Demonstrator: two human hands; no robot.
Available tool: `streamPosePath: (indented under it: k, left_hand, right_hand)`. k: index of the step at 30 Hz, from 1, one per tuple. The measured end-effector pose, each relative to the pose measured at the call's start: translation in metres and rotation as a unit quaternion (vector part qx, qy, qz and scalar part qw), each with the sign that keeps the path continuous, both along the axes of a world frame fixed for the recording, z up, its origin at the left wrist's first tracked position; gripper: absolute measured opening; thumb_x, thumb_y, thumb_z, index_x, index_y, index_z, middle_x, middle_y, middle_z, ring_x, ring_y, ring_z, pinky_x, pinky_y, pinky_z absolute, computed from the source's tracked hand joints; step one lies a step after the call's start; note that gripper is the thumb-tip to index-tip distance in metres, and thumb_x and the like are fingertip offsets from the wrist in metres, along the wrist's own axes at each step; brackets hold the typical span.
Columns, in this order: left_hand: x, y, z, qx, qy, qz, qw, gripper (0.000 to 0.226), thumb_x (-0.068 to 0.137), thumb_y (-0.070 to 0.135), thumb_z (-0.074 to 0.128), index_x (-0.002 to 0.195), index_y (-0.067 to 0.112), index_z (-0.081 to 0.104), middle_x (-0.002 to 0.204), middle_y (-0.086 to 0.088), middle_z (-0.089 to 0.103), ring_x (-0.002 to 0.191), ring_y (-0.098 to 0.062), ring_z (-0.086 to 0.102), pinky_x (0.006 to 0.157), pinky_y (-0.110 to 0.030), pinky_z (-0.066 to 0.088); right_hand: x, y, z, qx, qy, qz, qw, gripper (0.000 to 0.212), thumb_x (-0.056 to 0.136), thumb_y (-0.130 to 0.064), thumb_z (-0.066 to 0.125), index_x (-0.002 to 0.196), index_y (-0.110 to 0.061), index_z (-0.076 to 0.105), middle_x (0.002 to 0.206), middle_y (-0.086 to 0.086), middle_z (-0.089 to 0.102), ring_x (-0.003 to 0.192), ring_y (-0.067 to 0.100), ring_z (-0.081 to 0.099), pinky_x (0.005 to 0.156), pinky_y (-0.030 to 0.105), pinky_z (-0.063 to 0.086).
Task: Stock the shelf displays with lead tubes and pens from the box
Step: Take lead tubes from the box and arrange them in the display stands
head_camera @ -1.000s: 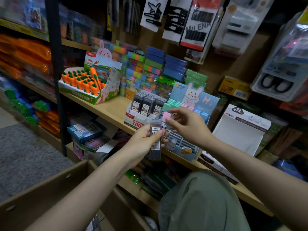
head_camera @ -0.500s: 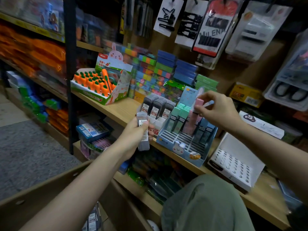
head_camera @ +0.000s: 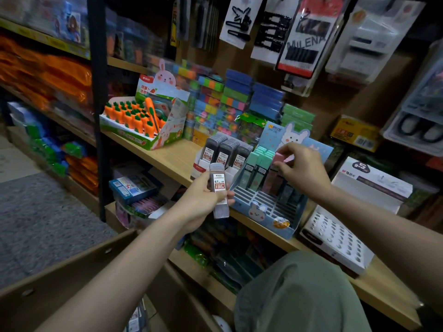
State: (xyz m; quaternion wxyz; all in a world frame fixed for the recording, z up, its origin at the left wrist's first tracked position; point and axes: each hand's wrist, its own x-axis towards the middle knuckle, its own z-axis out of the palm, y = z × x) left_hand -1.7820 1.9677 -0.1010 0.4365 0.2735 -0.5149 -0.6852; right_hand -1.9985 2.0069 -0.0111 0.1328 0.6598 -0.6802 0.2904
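- Pink rectangular lead tube (head_camera: 281, 157), a second ago carried in the air in front of the displays, is now being lowered by the right hand (head_camera: 302, 169) onto the pink row of the pale-blue cardboard rabbit display (head_camera: 268, 207); thumb and fingertips are pinching its top end.
- Left hand (head_camera: 206, 198) is still gripping a dark grey translucent lead tube with a white-and-red label (head_camera: 219, 190), fingers curled round its lower half, holding it upright just in front of the white cardboard display of matching grey tubes (head_camera: 225, 155).
- Hands have been moving apart, each toward its own display.
- Judging from this, the pink tube is nearly stocked; the grey one is probably going in next, and the brown cardboard box (head_camera: 72, 279) is waiting below.
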Motion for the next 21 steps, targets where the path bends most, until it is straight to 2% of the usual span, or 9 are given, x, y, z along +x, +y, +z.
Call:
streamPosePath:
  k: [2,5,11,14,17,19,21]
  left_hand:
    - [0.001,0.002,0.0,0.0,0.008,-0.003,1.0,0.031,0.091,-0.011,0.054,0.113,0.012,0.057,0.104,-0.008,0.063,0.089,-0.017,0.07,0.072,-0.031,0.059]
    - [-0.001,0.004,-0.002,-0.008,0.016,-0.006,1.0,0.035,0.091,-0.009,0.056,0.123,0.003,0.054,0.103,-0.009,0.065,0.09,-0.018,0.07,0.073,-0.033,0.061]
    - [-0.005,0.008,-0.002,-0.008,0.018,-0.023,1.0,0.03,0.09,-0.01,0.057,0.114,0.009,0.058,0.103,-0.011,0.065,0.085,-0.015,0.072,0.075,-0.036,0.061]
    - [-0.006,0.008,-0.005,-0.015,-0.002,-0.022,1.0,0.03,0.09,-0.006,0.06,0.117,0.008,0.059,0.103,-0.009,0.069,0.092,-0.018,0.071,0.085,-0.045,0.059]
    - [-0.007,0.009,-0.006,-0.03,-0.016,-0.018,0.999,0.031,0.09,-0.002,0.062,0.118,0.011,0.06,0.102,-0.004,0.074,0.094,-0.019,0.071,0.09,-0.046,0.056]
    - [-0.007,0.008,-0.007,-0.031,-0.004,-0.015,0.999,0.035,0.091,-0.001,0.062,0.124,0.009,0.058,0.099,-0.003,0.074,0.093,-0.019,0.071,0.087,-0.041,0.057]
    - [-0.006,0.007,-0.007,-0.037,0.005,-0.004,0.999,0.037,0.091,0.001,0.062,0.126,0.007,0.057,0.1,-0.006,0.072,0.099,-0.022,0.069,0.089,-0.04,0.057]
  right_hand:
    - [0.002,-0.003,0.0,0.005,0.004,0.003,1.0,0.016,0.086,-0.013,0.072,0.1,-0.009,0.065,0.1,0.009,0.067,0.083,0.024,0.064,0.077,0.038,0.052]
    - [0.001,-0.007,-0.001,0.004,0.012,-0.013,1.0,0.016,0.085,-0.014,0.073,0.098,-0.009,0.066,0.1,0.01,0.066,0.085,0.024,0.062,0.08,0.044,0.053]
    - [-0.001,-0.012,-0.011,0.006,0.028,-0.056,0.998,0.019,0.08,-0.014,0.078,0.09,-0.01,0.062,0.094,0.01,0.063,0.086,0.028,0.059,0.076,0.041,0.051]
    - [-0.002,-0.015,-0.012,0.009,0.046,-0.053,0.997,0.016,0.079,-0.012,0.077,0.087,-0.01,0.063,0.092,0.01,0.063,0.087,0.029,0.059,0.073,0.036,0.047]
    - [-0.004,-0.013,-0.004,-0.001,0.038,-0.052,0.998,0.022,0.083,-0.022,0.076,0.1,-0.009,0.069,0.1,0.009,0.067,0.091,0.025,0.063,0.077,0.035,0.051]
    - [-0.004,-0.006,0.006,-0.051,-0.008,-0.031,0.998,0.027,0.087,-0.024,0.072,0.111,-0.01,0.068,0.108,0.007,0.068,0.09,0.021,0.067,0.082,0.038,0.056]
    - [0.0,0.004,0.015,-0.094,-0.107,0.003,0.99,0.019,0.091,-0.02,0.068,0.108,-0.014,0.067,0.104,0.003,0.068,0.078,0.013,0.071,0.072,0.033,0.06]
